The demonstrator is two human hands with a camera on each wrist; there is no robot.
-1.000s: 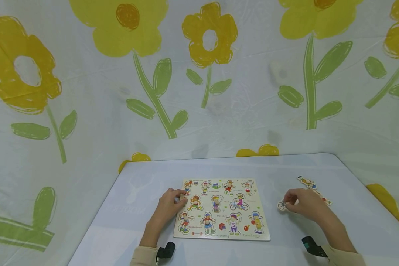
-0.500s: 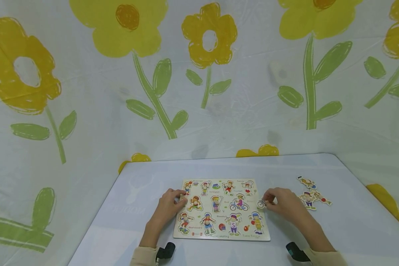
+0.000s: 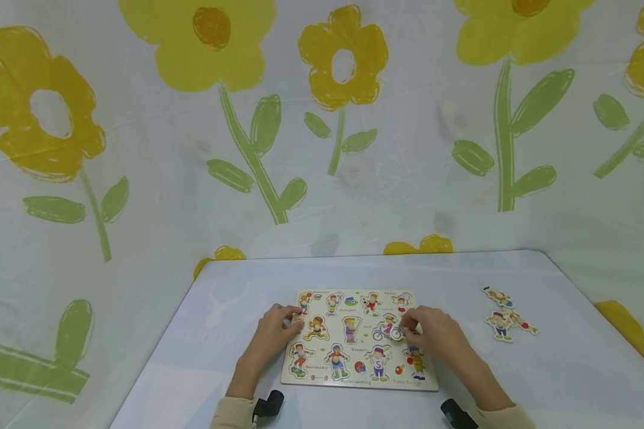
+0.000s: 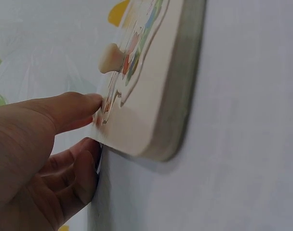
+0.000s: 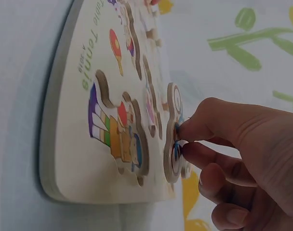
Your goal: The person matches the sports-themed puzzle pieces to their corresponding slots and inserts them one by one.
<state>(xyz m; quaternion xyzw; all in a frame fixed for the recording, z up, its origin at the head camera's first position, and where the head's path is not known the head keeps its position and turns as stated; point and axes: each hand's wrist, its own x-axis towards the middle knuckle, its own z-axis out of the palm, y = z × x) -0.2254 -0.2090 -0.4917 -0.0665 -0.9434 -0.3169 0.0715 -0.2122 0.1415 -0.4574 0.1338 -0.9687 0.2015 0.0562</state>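
In the head view my right hand [image 3: 436,335] is over the right edge of the wooden puzzle board [image 3: 330,333]. Its thumb and forefinger pinch a bicycle puzzle piece [image 5: 173,130], which stands tilted just off the board face in the right wrist view. My left hand [image 3: 273,330] rests on the board's left edge, thumb and forefinger on its face, other fingers bent beside the edge. A peg knob [image 4: 112,58] sticks up near that thumb. On the board are several sports figures, among them a cyclist [image 3: 388,328] and a table tennis player [image 5: 120,130].
Three loose puzzle pieces lie at the right of the white table [image 3: 236,292]: a baseball-capped figure [image 3: 500,326], one [image 3: 522,320] partly touching it, and another [image 3: 497,296] behind. A flowered cloth [image 3: 397,196] hangs behind the table.
My right hand has carried the bicycle piece leftward from beside the loose pieces to the right part of the board. My left hand has stayed on the board's left edge.
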